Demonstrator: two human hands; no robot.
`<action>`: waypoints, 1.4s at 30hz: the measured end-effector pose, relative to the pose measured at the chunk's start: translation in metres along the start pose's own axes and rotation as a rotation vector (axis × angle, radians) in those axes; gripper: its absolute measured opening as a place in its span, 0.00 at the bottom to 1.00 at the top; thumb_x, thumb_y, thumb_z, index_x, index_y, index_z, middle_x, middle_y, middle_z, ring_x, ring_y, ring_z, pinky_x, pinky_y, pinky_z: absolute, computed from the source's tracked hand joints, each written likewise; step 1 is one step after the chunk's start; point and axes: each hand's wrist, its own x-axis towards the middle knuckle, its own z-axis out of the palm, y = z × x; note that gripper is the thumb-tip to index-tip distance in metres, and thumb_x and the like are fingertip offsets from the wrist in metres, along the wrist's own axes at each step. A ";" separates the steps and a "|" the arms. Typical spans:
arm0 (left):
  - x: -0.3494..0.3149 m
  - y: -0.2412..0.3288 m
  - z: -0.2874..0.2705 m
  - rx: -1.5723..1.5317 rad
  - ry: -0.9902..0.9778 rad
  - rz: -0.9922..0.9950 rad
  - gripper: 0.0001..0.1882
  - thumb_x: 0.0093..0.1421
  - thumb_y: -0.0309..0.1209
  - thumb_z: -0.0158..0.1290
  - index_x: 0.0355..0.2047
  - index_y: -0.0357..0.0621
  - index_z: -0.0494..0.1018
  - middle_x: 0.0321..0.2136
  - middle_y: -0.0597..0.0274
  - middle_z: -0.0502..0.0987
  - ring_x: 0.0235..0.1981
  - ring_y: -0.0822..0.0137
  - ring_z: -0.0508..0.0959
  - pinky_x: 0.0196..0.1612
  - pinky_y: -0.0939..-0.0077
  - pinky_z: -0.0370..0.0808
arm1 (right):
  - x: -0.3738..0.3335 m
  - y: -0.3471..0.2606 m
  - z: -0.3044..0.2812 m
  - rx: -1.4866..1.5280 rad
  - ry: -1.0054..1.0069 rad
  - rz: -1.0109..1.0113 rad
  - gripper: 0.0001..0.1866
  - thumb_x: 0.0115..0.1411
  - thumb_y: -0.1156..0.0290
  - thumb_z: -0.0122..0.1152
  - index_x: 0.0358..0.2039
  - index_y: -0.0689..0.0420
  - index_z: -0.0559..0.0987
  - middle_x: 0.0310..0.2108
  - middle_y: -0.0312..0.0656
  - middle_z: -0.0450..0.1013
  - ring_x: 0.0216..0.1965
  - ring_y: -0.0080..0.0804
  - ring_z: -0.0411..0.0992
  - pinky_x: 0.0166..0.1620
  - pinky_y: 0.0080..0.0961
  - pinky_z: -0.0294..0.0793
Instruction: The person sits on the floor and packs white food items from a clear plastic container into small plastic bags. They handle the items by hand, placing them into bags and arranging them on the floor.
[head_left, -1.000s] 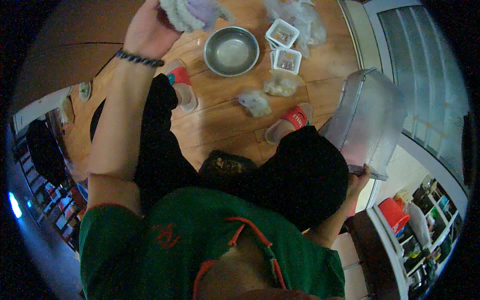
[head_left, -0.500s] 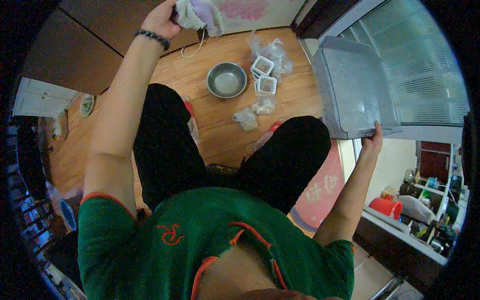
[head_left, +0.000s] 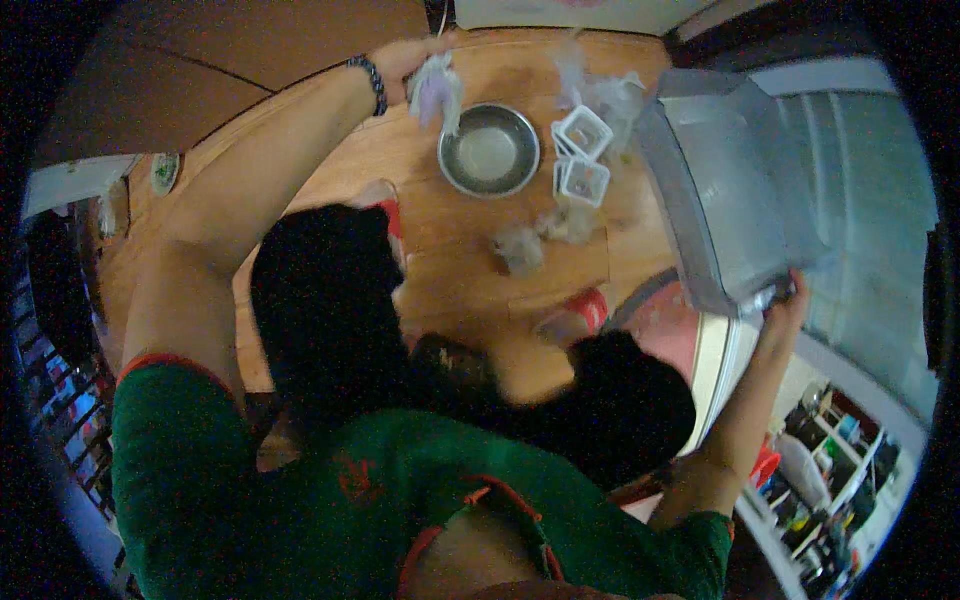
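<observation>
My left hand [head_left: 403,66], with a dark bead bracelet at the wrist, is closed on a rumpled white and lilac cloth [head_left: 437,96]. The cloth hangs just left of a round metal basin [head_left: 489,150] on the floor. Out to the right, my right hand [head_left: 786,300] grips the near corner of a shallow grey see-through plastic drawer [head_left: 735,185]. The drawer is held tilted, beside a ribbed glass panel [head_left: 868,190]. Motion blur softens both hands.
Several small white plastic trays [head_left: 584,184] and crumpled clear bags [head_left: 617,100] lie right of the basin. Another knotted bag [head_left: 518,248] sits nearer my feet. A pink mat [head_left: 662,325] lies below the drawer. Kitchen shelves [head_left: 835,475] stand at the lower right.
My left hand has come down with the cloth from the far edge toward the basin. My right hand still holds the drawer, and my knees and the view have shifted.
</observation>
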 end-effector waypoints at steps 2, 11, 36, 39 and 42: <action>0.056 -0.016 -0.002 -0.049 -0.076 -0.108 0.14 0.53 0.45 0.49 0.25 0.48 0.68 0.18 0.67 0.70 0.19 0.72 0.71 0.25 0.75 0.71 | 0.045 -0.013 -0.044 -0.115 -0.116 -0.042 0.07 0.45 0.68 0.55 0.25 0.54 0.71 0.20 0.36 0.66 0.20 0.28 0.63 0.23 0.25 0.65; 0.109 -0.109 -0.051 -0.058 0.204 -0.308 0.11 0.53 0.40 0.50 0.28 0.45 0.70 0.18 0.68 0.70 0.19 0.72 0.71 0.24 0.77 0.70 | 0.102 -0.029 -0.029 -0.224 0.001 -0.103 0.17 0.50 0.65 0.49 0.35 0.66 0.72 0.35 0.48 0.70 0.35 0.41 0.69 0.39 0.35 0.70; 0.014 -0.132 0.015 0.036 0.425 -0.387 0.16 0.46 0.24 0.53 0.38 0.39 0.69 0.32 0.58 0.74 0.30 0.64 0.75 0.34 0.70 0.73 | -0.130 -0.042 -0.088 -0.028 0.116 0.301 0.10 0.50 0.63 0.45 0.25 0.55 0.70 0.26 0.36 0.67 0.30 0.33 0.66 0.37 0.31 0.64; -0.050 -0.073 0.052 0.069 0.435 -0.345 0.15 0.46 0.22 0.52 0.37 0.36 0.68 0.32 0.57 0.74 0.32 0.64 0.75 0.35 0.70 0.73 | -0.165 -0.067 -0.133 0.233 -0.027 0.422 0.13 0.51 0.58 0.46 0.19 0.55 0.68 0.22 0.36 0.64 0.27 0.35 0.63 0.35 0.41 0.65; -0.114 -0.019 0.087 0.033 0.419 -0.360 0.15 0.46 0.20 0.51 0.37 0.33 0.68 0.32 0.54 0.73 0.32 0.64 0.74 0.34 0.70 0.73 | -0.198 -0.099 -0.125 0.181 -0.094 0.479 0.14 0.50 0.57 0.48 0.18 0.54 0.66 0.21 0.36 0.62 0.27 0.33 0.61 0.33 0.47 0.63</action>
